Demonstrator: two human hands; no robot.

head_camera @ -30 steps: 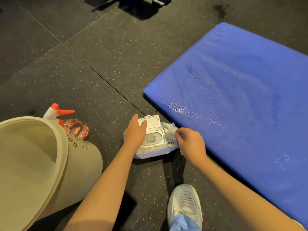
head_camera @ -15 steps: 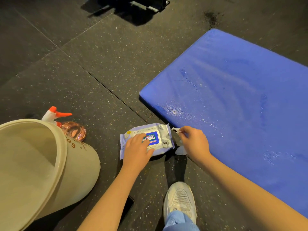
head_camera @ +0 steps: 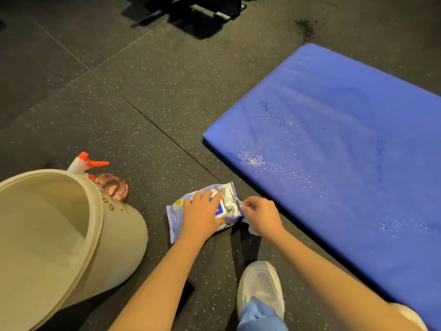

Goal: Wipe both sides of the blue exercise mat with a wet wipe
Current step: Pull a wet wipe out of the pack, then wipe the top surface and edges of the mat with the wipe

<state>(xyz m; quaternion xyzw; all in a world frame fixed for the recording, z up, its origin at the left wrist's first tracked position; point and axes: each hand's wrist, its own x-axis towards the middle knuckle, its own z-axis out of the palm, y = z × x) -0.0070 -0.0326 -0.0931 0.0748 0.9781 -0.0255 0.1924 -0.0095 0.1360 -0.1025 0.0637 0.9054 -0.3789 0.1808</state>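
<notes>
Two bare hands work at a wipe pack (head_camera: 175, 220) on the floor (head_camera: 143, 91), just off the near left corner of the blue exercise mat (head_camera: 334, 151).

The mat lies flat on the dark speckled floor, wet patches shining near its left edge, and the right side of the frame cuts it off. A beige bucket (head_camera: 124, 235) at the lower left is also cropped, and its rim hides the base of a spray bottle (head_camera: 112, 187) with an orange nozzle behind it. The left hand (head_camera: 202, 216) presses down on the pack with fairly straight fingers, covering most of the blue label. The right hand (head_camera: 262, 216) pinches a white wet wipe (head_camera: 251, 229) between thumb and fingers at the pack's right end. The hand hides most of the wipe, and only a crumpled tail shows below it. A white shoe (head_camera: 262, 285) stands near the bottom edge.
</notes>
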